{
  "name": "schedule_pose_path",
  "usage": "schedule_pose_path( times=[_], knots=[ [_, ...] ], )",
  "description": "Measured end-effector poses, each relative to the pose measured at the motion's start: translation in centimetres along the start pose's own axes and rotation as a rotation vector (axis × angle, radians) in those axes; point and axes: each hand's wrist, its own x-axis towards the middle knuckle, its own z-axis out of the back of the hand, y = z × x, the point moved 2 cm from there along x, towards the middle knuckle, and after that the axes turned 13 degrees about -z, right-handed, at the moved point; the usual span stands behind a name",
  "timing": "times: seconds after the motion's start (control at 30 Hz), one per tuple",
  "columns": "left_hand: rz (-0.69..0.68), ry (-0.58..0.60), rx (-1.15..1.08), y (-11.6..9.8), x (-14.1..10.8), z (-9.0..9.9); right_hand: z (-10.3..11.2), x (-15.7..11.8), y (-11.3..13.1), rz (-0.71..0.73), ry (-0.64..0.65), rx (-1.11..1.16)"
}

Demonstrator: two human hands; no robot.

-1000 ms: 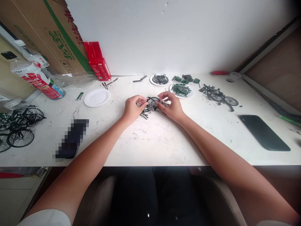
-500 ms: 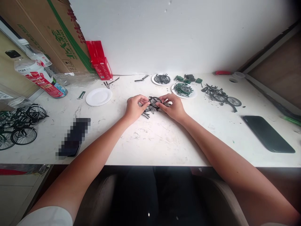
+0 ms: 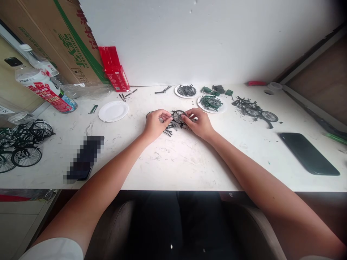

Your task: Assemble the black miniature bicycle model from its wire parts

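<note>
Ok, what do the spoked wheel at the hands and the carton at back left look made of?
Spoked wheel: probably plastic, dark, finish hard to judge; its uniform color suggests it, though metal is possible.
Carton: likely cardboard, dull brown, going by its printed, paper-like surface.

Black round spoked wheel [image 3: 178, 116], centre. White round paper plate [image 3: 114, 111], nine o'clock. Red rectangular cardboard box [image 3: 119, 77], ten o'clock: white lettering. Brown cardboard carton [image 3: 46, 21], ten o'clock: bears green stripe, green and red lettering. Thin green pieces [image 3: 210, 103], two o'clock. Flat white tabletop [image 3: 173, 169] shows grey smudges.
</note>
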Motion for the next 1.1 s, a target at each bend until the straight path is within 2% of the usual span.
schedule_pose_path(
  times=[0.8, 1.1],
  knots=[
    [-0.002, 0.001, -0.004, -0.11, -0.03, 0.01, 0.04, 0.11, -0.41, 0.0, 0.0, -0.019],
    [-0.003, 0.003, 0.007, -0.17, 0.02, 0.04, 0.13, -0.02, 0.19, 0.004, -0.002, -0.006]
  ],
)
